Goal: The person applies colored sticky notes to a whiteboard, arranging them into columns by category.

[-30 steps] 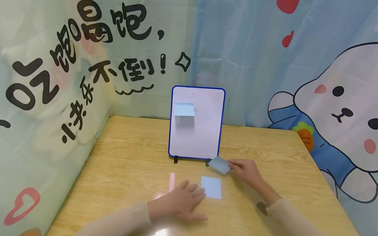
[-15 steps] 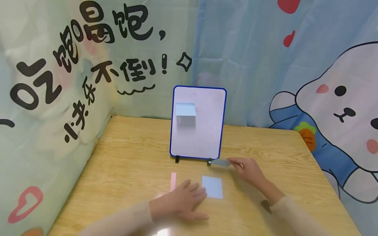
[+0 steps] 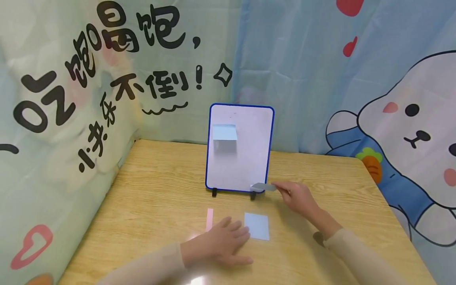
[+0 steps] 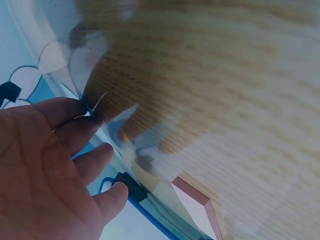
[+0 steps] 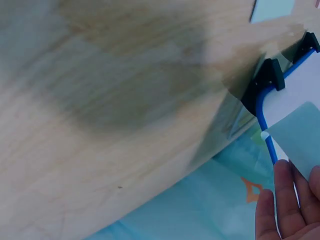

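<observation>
Between thumb and fingers, my right hand pinches a light blue sticky note by its right edge. In the head view the note overlaps the lower right corner of the whiteboard, tilted so its face looks narrow. The right wrist view shows the same note beside the board's blue frame. My left hand is spread low over the table, palm down, its fingertips at the left edge of a blue sticky note pad. A pink sticky note pad lies just beyond that hand, partly hidden by it.
Another blue sticky note sticks to the upper left of the whiteboard, its lower edge lifted outward. Black feet hold the board upright on the wooden table. A printed curtain hangs behind and along the left side.
My right hand has moved up slightly, bringing the pinched note from beside the board's right foot to in front of its lower corner. The note has tilted flatter. My left hand stays put.
</observation>
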The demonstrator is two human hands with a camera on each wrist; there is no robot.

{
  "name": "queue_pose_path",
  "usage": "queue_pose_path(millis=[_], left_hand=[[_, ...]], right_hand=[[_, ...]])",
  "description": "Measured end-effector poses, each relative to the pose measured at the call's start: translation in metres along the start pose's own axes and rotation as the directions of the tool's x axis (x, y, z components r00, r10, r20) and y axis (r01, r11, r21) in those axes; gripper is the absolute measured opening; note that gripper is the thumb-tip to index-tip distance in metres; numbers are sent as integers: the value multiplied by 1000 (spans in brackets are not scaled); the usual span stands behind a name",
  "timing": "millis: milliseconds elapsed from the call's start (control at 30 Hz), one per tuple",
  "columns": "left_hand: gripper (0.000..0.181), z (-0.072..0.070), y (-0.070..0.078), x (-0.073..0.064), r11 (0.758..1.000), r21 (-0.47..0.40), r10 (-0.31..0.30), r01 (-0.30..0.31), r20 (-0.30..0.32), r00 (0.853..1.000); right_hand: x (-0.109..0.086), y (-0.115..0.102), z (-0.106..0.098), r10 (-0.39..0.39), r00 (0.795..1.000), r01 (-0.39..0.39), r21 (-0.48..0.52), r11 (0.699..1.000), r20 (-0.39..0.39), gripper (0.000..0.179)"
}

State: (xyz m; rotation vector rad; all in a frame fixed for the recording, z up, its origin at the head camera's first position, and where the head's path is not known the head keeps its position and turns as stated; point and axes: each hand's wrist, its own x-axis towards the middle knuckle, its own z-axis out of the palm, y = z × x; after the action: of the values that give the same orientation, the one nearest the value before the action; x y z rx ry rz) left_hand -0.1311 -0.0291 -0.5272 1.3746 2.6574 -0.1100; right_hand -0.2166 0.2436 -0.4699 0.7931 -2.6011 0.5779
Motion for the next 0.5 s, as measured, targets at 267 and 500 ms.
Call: queue_pose_path(millis=[267, 500], left_hand=[[82, -4, 2, -2, 1000, -2, -13, 13, 11, 1000], [79, -1, 3, 1, 1000, 4, -25, 25, 15, 1000]], right_hand=[[16, -5, -4, -9, 1000, 9, -26, 1000, 21, 22], [30, -12, -8, -80, 997, 79, -67, 995, -16, 24]])
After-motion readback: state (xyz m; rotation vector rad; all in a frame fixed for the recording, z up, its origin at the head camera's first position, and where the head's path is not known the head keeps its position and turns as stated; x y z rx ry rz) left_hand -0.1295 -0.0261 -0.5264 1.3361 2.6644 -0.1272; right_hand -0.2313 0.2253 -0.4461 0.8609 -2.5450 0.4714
